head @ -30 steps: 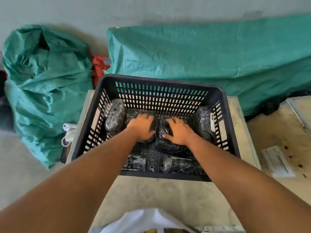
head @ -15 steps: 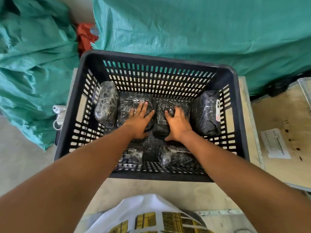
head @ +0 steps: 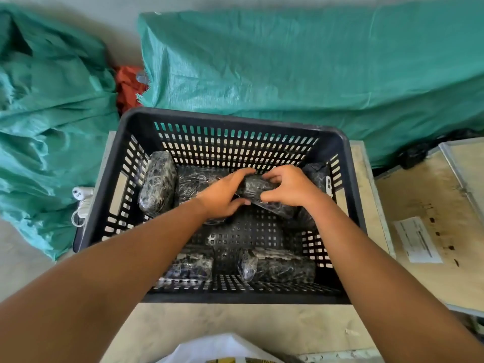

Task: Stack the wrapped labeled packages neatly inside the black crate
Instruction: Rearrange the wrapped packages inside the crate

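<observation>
The black slotted crate (head: pixel 235 119) stands on a pale table. Inside lie several black film-wrapped packages. My left hand (head: pixel 222 195) and my right hand (head: pixel 290 188) both grip one wrapped package (head: pixel 258 191), lifted and tilted above the crate floor at the back middle. One package (head: pixel 157 187) leans upright against the left wall, another (head: pixel 195 183) lies flat beside it. A package with a white label (head: pixel 319 176) stands at the right wall, partly hidden by my right hand. Two more packages (head: pixel 191 267) (head: pixel 277 268) lie along the near wall.
Green woven sacks (head: pixel 301 64) lie behind the crate and another (head: pixel 47 121) to its left, with red cloth (head: pixel 128 87) between them. A white cable adapter (head: pixel 81 197) sits by the crate's left side. On the right is a wooden board (head: pixel 424 205) with a paper label (head: pixel 416 243).
Both hands were pressing flat on two packages at the back. Now they have closed around the right one and raised it, tilted, off the crate floor.
</observation>
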A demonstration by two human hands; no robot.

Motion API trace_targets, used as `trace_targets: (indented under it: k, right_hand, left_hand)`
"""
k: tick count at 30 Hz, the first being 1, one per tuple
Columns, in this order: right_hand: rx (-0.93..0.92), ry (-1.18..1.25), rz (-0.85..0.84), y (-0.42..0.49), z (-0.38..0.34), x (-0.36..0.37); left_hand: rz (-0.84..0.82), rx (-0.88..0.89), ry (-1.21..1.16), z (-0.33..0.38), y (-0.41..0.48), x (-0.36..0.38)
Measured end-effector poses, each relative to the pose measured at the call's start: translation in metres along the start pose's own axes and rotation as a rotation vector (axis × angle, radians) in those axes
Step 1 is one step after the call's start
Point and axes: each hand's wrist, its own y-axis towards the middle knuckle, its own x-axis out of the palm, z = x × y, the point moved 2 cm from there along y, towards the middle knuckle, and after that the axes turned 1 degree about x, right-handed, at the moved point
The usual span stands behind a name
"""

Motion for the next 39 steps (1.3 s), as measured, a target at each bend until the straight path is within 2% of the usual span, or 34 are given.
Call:
trace_targets:
  k: [3,7,9,12,16,19,22,26,30,34,36,39]
  right_hand:
    - [0.046,0.224,0.006,0.0,0.005,-0.012]
    - [-0.029,0.455,0.206,-0.006,0.009,-0.014]
    - [-0.086,0.434,0.282,-0.011,0.01,-0.011]
    - [-0.16,0.367,0.207,-0.016,0.009,-0.007]
    - [-0.091,0.181,0.077,-0.014,0.003,-0.001]
    - [-0.058,0.165,0.114,-0.01,0.004,0.005]
    - [-0.029,0.142,0.2,-0.001,0.008,0.009]
    - [0.033,0.105,0.18,0.016,0.01,0.012]
    - [0.173,-0.068,0.098,0.027,0.01,0.017]
    - [0.181,-0.261,-0.005,0.03,0.005,0.035]
    - [0.198,-0.282,-0.029,0.027,0.006,0.041]
    - [0.121,-0.226,0.037,0.015,-0.001,0.036]
  left_hand:
    - [0.06,0.104,-0.087,0.006,0.004,-0.006]
    - [0.171,0.093,-0.088,-0.003,0.001,-0.02]
    - [0.201,0.045,-0.094,-0.008,0.0,-0.022]
    - [0.215,-0.08,-0.229,-0.011,0.003,-0.025]
    - [0.209,-0.213,-0.424,-0.015,0.006,-0.02]
    - [0.201,-0.231,-0.464,-0.018,0.01,-0.011]
    - [0.189,-0.306,-0.402,-0.019,0.012,0.0]
    - [0.17,-0.364,-0.325,-0.021,0.014,0.013]
    - [-0.053,-0.377,-0.123,-0.019,0.019,0.031]
    - [-0.283,-0.374,0.199,-0.015,0.023,0.058]
    - [-0.333,-0.38,0.329,-0.011,0.023,0.066]
    - [-0.334,-0.393,0.358,-0.007,0.022,0.069]
